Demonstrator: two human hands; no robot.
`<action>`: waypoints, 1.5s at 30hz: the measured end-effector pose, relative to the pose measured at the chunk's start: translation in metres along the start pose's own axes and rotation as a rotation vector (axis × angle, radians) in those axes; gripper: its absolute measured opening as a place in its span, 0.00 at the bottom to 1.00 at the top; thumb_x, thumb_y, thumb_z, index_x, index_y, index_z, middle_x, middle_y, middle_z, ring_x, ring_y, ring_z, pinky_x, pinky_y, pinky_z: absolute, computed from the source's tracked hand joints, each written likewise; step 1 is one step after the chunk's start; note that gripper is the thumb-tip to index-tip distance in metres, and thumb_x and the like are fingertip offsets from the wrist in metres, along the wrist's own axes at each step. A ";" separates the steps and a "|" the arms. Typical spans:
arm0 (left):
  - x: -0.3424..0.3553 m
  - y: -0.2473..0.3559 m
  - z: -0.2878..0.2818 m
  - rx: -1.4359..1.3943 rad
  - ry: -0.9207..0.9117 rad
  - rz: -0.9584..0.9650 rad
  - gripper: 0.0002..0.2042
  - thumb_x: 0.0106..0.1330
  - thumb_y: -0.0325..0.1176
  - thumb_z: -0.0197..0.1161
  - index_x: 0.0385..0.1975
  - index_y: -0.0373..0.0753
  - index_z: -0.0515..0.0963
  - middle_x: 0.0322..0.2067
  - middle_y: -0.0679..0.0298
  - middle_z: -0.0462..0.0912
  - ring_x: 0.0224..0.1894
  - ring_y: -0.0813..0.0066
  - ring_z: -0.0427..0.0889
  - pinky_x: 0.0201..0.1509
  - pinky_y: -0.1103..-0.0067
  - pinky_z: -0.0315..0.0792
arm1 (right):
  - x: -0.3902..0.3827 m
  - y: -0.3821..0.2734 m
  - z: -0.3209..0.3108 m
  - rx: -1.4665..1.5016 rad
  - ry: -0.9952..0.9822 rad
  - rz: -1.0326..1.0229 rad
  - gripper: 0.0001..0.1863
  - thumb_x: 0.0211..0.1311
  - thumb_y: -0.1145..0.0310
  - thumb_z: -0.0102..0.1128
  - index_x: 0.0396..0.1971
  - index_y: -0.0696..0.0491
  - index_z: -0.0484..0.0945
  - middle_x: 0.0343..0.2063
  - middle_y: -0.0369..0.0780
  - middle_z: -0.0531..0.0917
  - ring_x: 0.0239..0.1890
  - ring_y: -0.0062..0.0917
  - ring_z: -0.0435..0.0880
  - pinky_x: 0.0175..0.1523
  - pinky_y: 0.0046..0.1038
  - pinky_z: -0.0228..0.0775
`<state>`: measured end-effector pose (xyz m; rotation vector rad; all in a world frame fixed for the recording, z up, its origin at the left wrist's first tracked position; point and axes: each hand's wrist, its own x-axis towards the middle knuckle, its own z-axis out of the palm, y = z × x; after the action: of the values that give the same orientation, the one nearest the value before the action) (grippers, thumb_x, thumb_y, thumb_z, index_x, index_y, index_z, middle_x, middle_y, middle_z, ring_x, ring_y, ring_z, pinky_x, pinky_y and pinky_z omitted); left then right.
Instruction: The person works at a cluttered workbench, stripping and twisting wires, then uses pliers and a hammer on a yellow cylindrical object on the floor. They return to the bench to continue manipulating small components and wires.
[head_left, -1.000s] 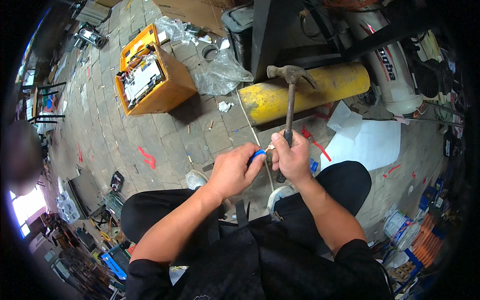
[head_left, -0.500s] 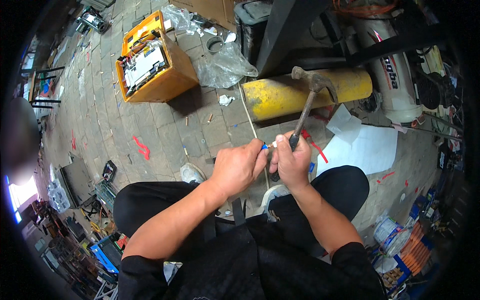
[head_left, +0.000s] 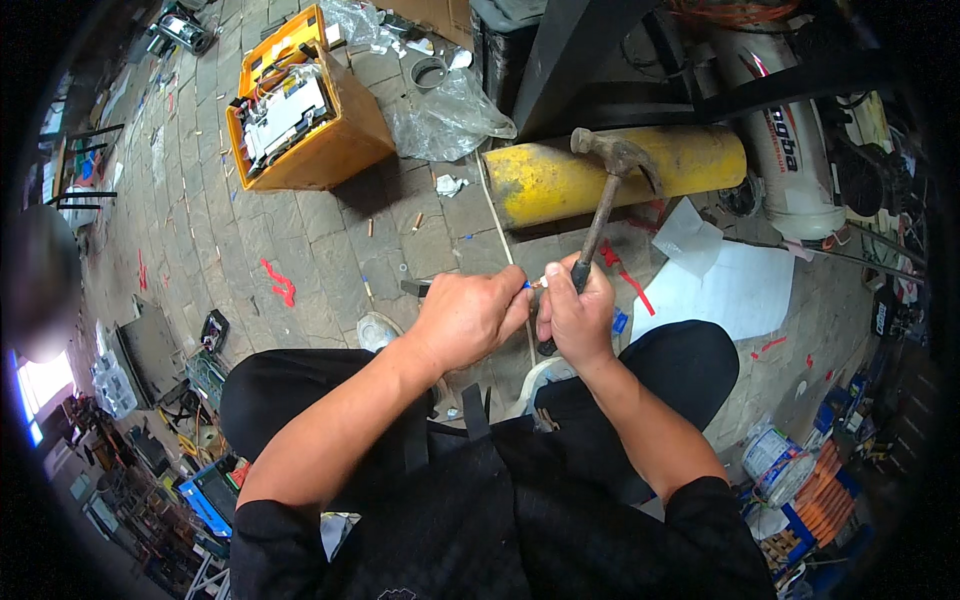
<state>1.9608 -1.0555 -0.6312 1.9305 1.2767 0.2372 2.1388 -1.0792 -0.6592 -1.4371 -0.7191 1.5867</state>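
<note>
While the yellow cylinder [head_left: 620, 178] lies on the paving behind, the right hand [head_left: 577, 315] grips a hammer [head_left: 603, 195] by its handle, head raised. Touching it, the left hand [head_left: 468, 318] pinches a small blue-tipped piece [head_left: 530, 285] between its fingertips.

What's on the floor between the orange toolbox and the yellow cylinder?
In the head view, a crumpled clear plastic bag lies between the orange toolbox and the yellow cylinder, with a small white scrap just below it.
</note>
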 end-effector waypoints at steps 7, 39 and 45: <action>0.006 -0.003 0.006 -0.032 0.063 0.004 0.10 0.74 0.39 0.60 0.35 0.39 0.73 0.27 0.52 0.83 0.30 0.44 0.83 0.33 0.55 0.75 | 0.009 0.006 -0.001 0.021 0.029 -0.067 0.12 0.78 0.67 0.56 0.31 0.54 0.70 0.15 0.34 0.75 0.11 0.16 0.72 0.17 0.21 0.63; 0.007 -0.023 0.008 0.043 0.050 0.057 0.10 0.73 0.39 0.60 0.35 0.40 0.74 0.22 0.52 0.82 0.27 0.44 0.82 0.31 0.55 0.75 | 0.017 0.022 0.004 -0.016 -0.020 -0.024 0.13 0.79 0.66 0.55 0.30 0.54 0.70 0.15 0.34 0.74 0.11 0.16 0.71 0.16 0.22 0.63; 0.012 -0.031 0.014 -0.028 0.023 -0.016 0.11 0.74 0.40 0.60 0.37 0.38 0.75 0.25 0.49 0.82 0.31 0.41 0.82 0.35 0.53 0.74 | 0.027 0.030 0.006 -0.016 0.042 -0.008 0.13 0.79 0.66 0.55 0.32 0.55 0.71 0.16 0.34 0.74 0.12 0.15 0.71 0.16 0.22 0.63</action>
<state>1.9527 -1.0470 -0.6648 1.8984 1.2964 0.2690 2.1269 -1.0687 -0.6968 -1.4734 -0.7130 1.5433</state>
